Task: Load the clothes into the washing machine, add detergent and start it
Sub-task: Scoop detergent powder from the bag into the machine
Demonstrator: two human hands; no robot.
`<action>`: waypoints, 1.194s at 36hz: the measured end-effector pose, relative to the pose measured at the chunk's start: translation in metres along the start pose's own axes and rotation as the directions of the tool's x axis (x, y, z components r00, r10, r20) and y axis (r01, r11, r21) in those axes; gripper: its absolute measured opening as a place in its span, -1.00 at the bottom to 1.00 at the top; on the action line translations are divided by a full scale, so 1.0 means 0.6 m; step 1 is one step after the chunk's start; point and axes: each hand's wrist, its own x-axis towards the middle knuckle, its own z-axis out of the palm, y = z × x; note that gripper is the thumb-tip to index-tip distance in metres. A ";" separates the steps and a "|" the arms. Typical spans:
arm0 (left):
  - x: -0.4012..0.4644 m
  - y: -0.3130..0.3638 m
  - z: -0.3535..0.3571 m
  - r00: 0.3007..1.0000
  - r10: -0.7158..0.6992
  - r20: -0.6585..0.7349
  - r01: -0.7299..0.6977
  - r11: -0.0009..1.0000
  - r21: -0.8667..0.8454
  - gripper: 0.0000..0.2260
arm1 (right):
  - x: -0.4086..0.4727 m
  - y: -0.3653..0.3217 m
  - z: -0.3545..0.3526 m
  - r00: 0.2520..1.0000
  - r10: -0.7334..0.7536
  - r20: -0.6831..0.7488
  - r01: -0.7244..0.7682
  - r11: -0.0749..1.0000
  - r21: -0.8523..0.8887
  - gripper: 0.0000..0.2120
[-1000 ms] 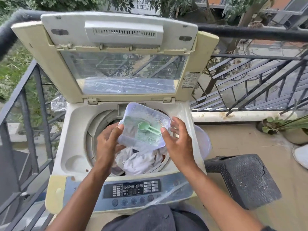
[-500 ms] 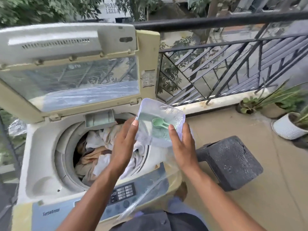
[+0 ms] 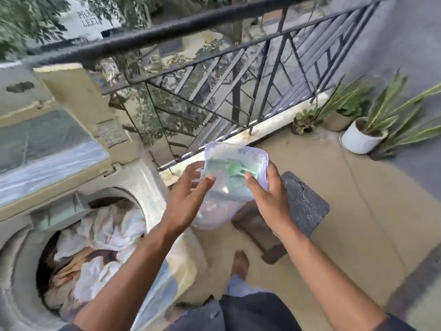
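Balcony floor point(image 3: 358, 211) of tan tile runs along a black metal railing point(image 3: 214, 75), with potted plants point(image 3: 362, 130) lined up at the far right and trees beyond the bars. At the left stands a top-loading washing machine point(image 3: 148, 187), its lid point(image 3: 59, 130) raised, its drum filled with crumpled white and tan clothes point(image 3: 95, 247). A person holds a translucent plastic container point(image 3: 229, 185) out over the floor, just to the right of the machine; green detergent powder point(image 3: 214, 168) and a green scoop point(image 3: 236, 169) lie inside it. The right hand point(image 3: 269, 199) grips the container's right edge, thumb curled over the rim. The left hand point(image 3: 188, 197) is at the container's left side with fingers spread and nearly straight, the thumb tip touching the rim. Below the container a dark plastic stool point(image 3: 305, 206) sits on the floor, and a bare foot point(image 3: 239, 261) shows near the machine's front corner. Motion blur softens much of the scene.
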 end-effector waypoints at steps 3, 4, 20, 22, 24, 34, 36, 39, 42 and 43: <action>0.035 0.009 0.056 0.994 -0.019 0.108 0.012 0.998 0.064 -0.56 | 0.026 0.031 -0.044 0.998 0.055 -0.033 -0.055 0.998 0.017 -0.50; 0.049 0.008 0.073 0.990 -0.035 0.135 0.024 0.996 0.086 -0.57 | 0.035 0.043 -0.057 0.997 0.073 -0.037 -0.073 0.997 0.025 -0.52; 0.224 -0.095 0.372 0.874 -0.282 0.395 0.092 0.895 0.436 -0.31 | 0.145 0.319 -0.188 0.865 0.480 -0.146 -0.438 0.864 0.248 -0.34; 0.247 -0.135 0.400 0.850 -0.321 0.418 0.106 0.881 0.461 -0.31 | 0.155 0.347 -0.194 0.841 0.518 -0.157 -0.469 0.842 0.266 -0.31; 0.264 -0.157 0.430 0.827 -0.365 0.427 0.131 0.865 0.484 -0.30 | 0.165 0.382 -0.198 0.828 0.536 -0.165 -0.483 0.831 0.274 -0.31; 0.324 -0.255 0.563 0.701 -0.553 0.451 0.251 0.783 0.570 -0.31 | 0.217 0.542 -0.199 0.724 0.680 -0.113 -0.622 0.715 0.319 -0.36; 0.330 -0.250 0.582 0.672 -0.584 0.455 0.262 0.763 0.591 -0.53 | 0.226 0.565 -0.202 0.695 0.713 -0.096 -0.654 0.681 0.328 -0.40; 0.343 -0.263 0.604 0.661 -0.597 0.454 0.263 0.751 0.605 -0.53 | 0.236 0.589 -0.205 0.675 0.735 -0.071 -0.675 0.653 0.344 -0.42; 0.353 -0.280 0.610 0.648 -0.606 0.461 0.239 0.737 0.632 -0.33 | 0.240 0.608 -0.200 0.656 0.750 -0.081 -0.695 0.643 0.322 -0.37; 0.355 -0.283 0.611 0.653 -0.609 0.451 0.238 0.730 0.641 -0.31 | 0.240 0.610 -0.200 0.648 0.756 -0.088 -0.702 0.639 0.315 -0.35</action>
